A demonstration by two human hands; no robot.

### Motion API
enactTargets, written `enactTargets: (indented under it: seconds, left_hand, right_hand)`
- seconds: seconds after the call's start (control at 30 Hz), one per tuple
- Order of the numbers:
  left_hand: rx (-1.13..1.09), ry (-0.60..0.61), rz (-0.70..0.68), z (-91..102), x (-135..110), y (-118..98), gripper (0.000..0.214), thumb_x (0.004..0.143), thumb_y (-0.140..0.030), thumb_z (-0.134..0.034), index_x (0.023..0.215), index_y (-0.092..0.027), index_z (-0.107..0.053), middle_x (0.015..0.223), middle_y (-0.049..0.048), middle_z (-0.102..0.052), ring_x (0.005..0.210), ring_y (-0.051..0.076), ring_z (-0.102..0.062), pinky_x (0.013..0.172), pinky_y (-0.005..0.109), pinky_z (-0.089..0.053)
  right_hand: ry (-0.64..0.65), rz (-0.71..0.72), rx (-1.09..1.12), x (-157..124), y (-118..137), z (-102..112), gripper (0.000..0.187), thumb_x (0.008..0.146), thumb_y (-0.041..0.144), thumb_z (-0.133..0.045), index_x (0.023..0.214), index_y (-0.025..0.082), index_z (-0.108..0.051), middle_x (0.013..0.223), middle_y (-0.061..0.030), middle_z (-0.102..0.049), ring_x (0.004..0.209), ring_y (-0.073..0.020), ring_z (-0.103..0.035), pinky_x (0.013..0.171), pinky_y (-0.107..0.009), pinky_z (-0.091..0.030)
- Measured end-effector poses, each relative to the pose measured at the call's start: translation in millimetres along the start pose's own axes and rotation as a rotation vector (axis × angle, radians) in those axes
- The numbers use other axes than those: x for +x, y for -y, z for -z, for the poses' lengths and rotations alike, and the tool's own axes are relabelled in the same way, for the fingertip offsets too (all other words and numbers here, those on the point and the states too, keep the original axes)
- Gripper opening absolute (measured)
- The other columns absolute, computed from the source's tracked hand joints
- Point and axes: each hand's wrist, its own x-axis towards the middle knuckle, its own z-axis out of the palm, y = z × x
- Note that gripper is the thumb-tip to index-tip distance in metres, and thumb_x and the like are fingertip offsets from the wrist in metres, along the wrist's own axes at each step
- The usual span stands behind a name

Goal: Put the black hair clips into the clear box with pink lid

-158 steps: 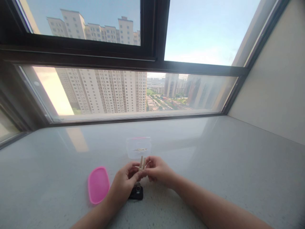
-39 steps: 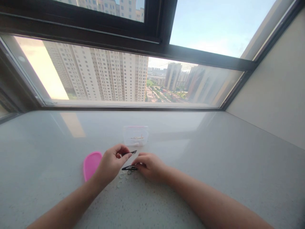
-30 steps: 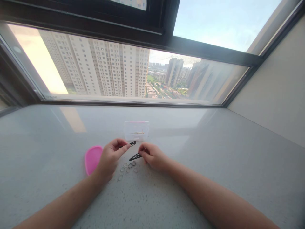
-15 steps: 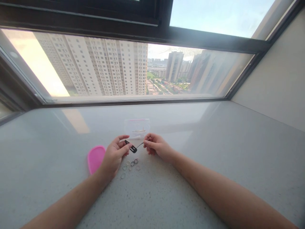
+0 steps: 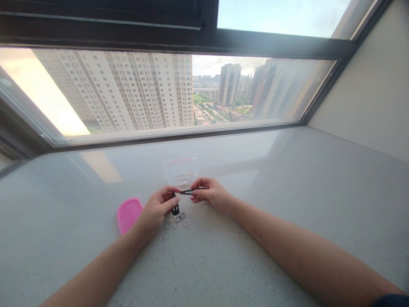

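Observation:
My left hand [image 5: 158, 209] pinches a black hair clip [image 5: 175, 207] that hangs downward just above the sill. My right hand [image 5: 211, 195] pinches a second black hair clip [image 5: 188, 191], held level and pointing left toward the first one. The two hands nearly meet above several small clear rings [image 5: 175, 220] scattered on the grey sill. Behind the hands stands a small clear plastic box [image 5: 181, 170] with a thin gold pin inside.
A pink oval lid [image 5: 128, 214] lies flat to the left of my left hand. The grey speckled window sill [image 5: 287, 187] runs wide to both sides, bounded by the dark window frame at the back and a beige wall on the right.
A wooden clip and a black block seen earlier are gone. Each hand picked up a black hair clip; the left clip has turned from level to hanging down. The view tilted downward.

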Motion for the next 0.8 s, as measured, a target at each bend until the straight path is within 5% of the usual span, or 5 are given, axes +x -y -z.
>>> enactTargets:
  seconds: [0.2,0.4,0.53,0.63,0.8]
  left_hand:
    - [0.128,0.003,-0.01,-2.7,-2.9,-6.8,0.017,0.074,-0.031,-0.067,0.079,-0.015,-0.063,0.062,-0.0023,-0.056,0.057,0.012,-0.05,0.053,0.021,-0.039]
    - [0.072,-0.002,-0.054,-4.6,-1.8,-3.2,0.029,0.074,-0.032,-0.069,0.097,-0.017,-0.059,0.062,-0.0045,-0.057,0.054,0.011,-0.051,0.049,0.019,-0.037]
    - [0.005,0.007,-0.044,-5.3,-0.7,-2.5,0.044,0.073,-0.031,-0.071,0.108,-0.019,-0.049,0.059,-0.0074,-0.057,0.05,0.009,-0.05,0.047,0.017,-0.037]
    - [-0.036,0.004,-0.021,-4.4,-0.9,-1.9,0.043,0.071,-0.03,-0.073,0.104,-0.02,-0.046,0.06,-0.0067,-0.06,0.052,0.011,-0.056,0.049,0.019,-0.041]
    - [-0.025,-0.022,0.0,-1.5,-0.7,0.9,0.037,0.069,-0.033,-0.075,0.093,-0.018,-0.051,0.059,-0.0034,-0.065,0.054,0.015,-0.062,0.05,0.022,-0.045]
  right_hand:
    - [0.084,0.029,-0.228,-1.2,-6.3,-4.8,0.033,0.062,0.031,-0.077,0.079,0.014,-0.056,0.061,0.0024,-0.059,0.059,-0.0121,-0.061,0.056,-0.024,-0.048]
    - [0.19,0.123,-0.428,-2.7,-6.9,-8.5,0.029,0.068,0.025,-0.072,0.091,0.011,-0.062,0.056,0.0056,-0.051,0.048,-0.0055,-0.045,0.046,-0.018,-0.035]
    - [0.164,0.093,-0.371,-3.8,-4.9,-8.3,0.04,0.071,0.022,-0.069,0.108,0.015,-0.056,0.065,0.0053,-0.049,0.049,-0.006,-0.046,0.042,-0.016,-0.039]
    - [0.135,0.098,-0.302,-3.9,-6.1,-7.1,0.059,0.072,0.019,-0.067,0.125,0.024,-0.042,0.079,0.0037,-0.049,0.054,-0.0078,-0.053,0.042,-0.018,-0.046]
    - [0.171,0.088,-0.217,-3.6,-8.2,-5.6,0.065,0.073,0.017,-0.066,0.13,0.03,-0.038,0.085,0.0035,-0.048,0.064,-0.0109,-0.062,0.052,-0.024,-0.055]
